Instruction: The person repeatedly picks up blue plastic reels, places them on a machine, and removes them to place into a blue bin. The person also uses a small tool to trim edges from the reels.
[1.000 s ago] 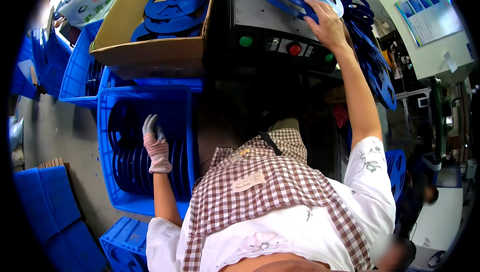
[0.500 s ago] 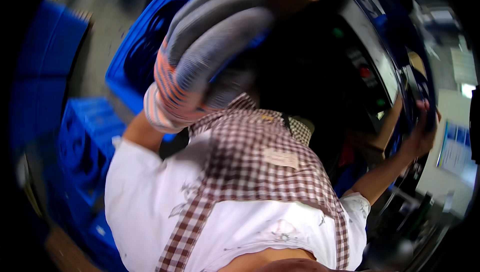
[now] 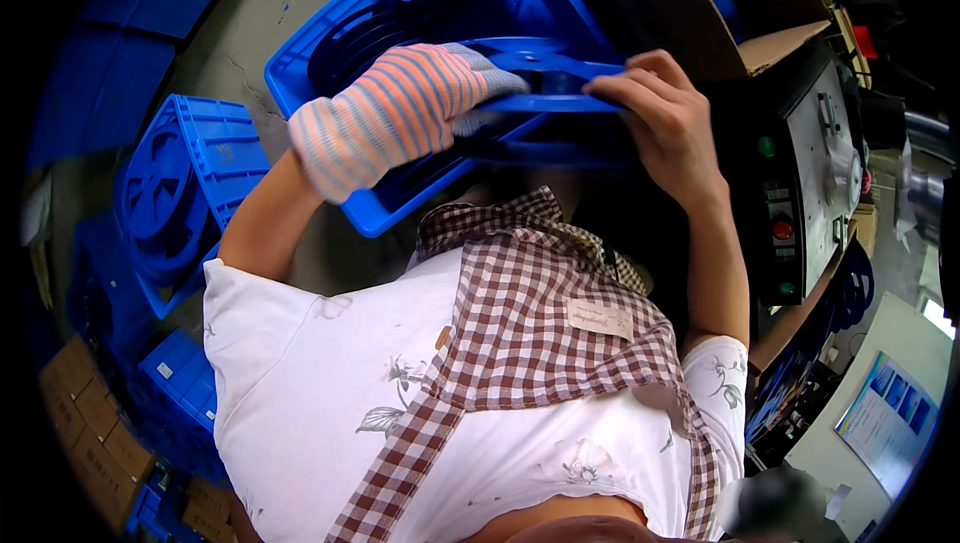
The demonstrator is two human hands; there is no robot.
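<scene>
My left hand (image 3: 400, 108), in a knit glove with orange and grey stripes, grips the left end of a blue openwork plastic part (image 3: 560, 103). The bare fingers of my right hand (image 3: 668, 128) close on its right end. Held in front of my apron, the part shows slim curved bars with gaps between them. Its full shape is hard to make out at this angle. Behind and below it stands a blue plastic crate (image 3: 300, 63) with dark rounded parts (image 3: 400, 23) inside, partly covered by my left forearm and glove.
To the left sits another blue crate (image 3: 230, 143) with a round spoked blue part (image 3: 160, 188). Cardboard boxes (image 3: 95, 403) are stacked at lower left. A machine panel with buttons (image 3: 785, 233) stands close by my right arm. An open cardboard box (image 3: 780, 48) is at far right.
My right hand has come in from the far right, now with the blue part. My left hand, raised and blurred before, has lowered and taken hold of the part's other end.
</scene>
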